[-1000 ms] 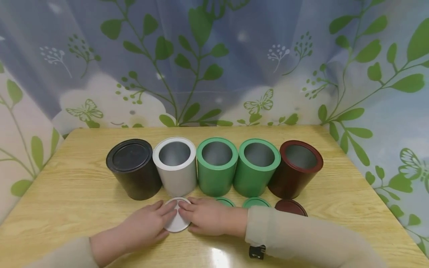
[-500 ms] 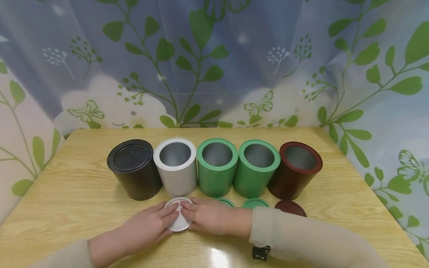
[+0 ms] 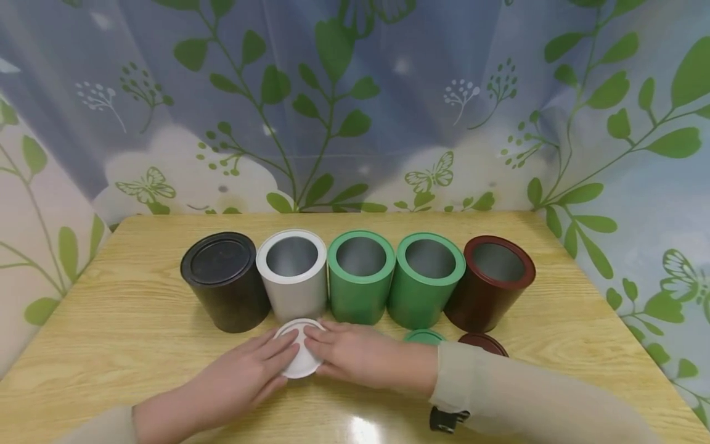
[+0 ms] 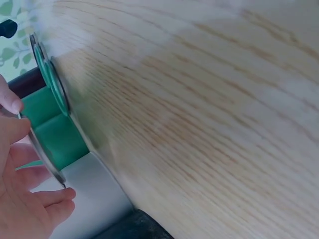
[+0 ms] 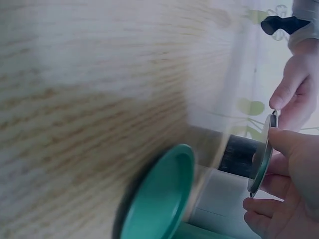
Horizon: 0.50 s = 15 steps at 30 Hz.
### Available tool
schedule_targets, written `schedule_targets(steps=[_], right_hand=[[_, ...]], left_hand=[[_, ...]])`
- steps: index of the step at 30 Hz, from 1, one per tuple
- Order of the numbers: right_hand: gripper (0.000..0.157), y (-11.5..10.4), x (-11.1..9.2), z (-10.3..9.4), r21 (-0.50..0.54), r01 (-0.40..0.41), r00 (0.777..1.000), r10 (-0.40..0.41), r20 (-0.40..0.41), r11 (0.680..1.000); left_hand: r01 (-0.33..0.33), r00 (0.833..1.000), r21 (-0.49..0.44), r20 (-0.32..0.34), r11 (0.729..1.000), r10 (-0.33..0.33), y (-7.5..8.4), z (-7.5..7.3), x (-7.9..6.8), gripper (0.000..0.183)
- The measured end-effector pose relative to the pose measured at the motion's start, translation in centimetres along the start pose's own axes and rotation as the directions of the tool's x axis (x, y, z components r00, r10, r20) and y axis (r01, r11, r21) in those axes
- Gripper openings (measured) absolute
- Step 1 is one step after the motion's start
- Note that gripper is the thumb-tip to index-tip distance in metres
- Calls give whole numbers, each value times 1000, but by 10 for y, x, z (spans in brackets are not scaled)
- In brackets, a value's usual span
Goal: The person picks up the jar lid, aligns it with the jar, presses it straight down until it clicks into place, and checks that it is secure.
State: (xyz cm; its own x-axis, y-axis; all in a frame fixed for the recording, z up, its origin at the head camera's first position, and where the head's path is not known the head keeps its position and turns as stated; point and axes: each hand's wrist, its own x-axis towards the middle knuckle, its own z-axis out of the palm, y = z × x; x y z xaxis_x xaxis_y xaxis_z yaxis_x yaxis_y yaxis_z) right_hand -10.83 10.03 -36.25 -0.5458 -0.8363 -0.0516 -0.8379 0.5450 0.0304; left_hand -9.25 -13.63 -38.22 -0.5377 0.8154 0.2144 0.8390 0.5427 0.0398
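Observation:
A round white lid point(image 3: 302, 362) is held level above the table, in front of the open white can point(image 3: 294, 298). My left hand point(image 3: 244, 377) grips its left edge, fingers over the top. On the opposite edge, my right hand point(image 3: 363, 354) holds it in the same way. In the left wrist view the lid point(image 4: 46, 154) appears nearly edge-on, with the left thumb and fingers around its rim. The right wrist view shows the lid's underside point(image 5: 261, 159) raised off the wood. Part of its top is hidden under the fingers.
A black can point(image 3: 224, 290) with its lid on stands at the row's left end. Two open green cans point(image 3: 360, 302) and an open dark red can point(image 3: 477, 305) stand to the right. A green lid point(image 3: 424, 337) and a dark red lid point(image 3: 484, 343) lie before them.
Both hands have raised the white lid off the table and carried it slightly right and toward the white can. The right forearm now hides the nearer green lid.

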Motion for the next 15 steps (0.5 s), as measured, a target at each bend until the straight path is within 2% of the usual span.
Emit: schedule_targets(steps=[8, 15], right_hand=[[48, 3, -8, -12, -22, 55, 991, -57, -123, 998], [48, 2, -14, -23, 42, 29, 991, -23, -135, 999]], left_hand=[[-36, 991, 6, -125, 999, 37, 1, -8, 1, 45], [-28, 987, 7, -158, 1000, 28, 3, -15, 3, 44]])
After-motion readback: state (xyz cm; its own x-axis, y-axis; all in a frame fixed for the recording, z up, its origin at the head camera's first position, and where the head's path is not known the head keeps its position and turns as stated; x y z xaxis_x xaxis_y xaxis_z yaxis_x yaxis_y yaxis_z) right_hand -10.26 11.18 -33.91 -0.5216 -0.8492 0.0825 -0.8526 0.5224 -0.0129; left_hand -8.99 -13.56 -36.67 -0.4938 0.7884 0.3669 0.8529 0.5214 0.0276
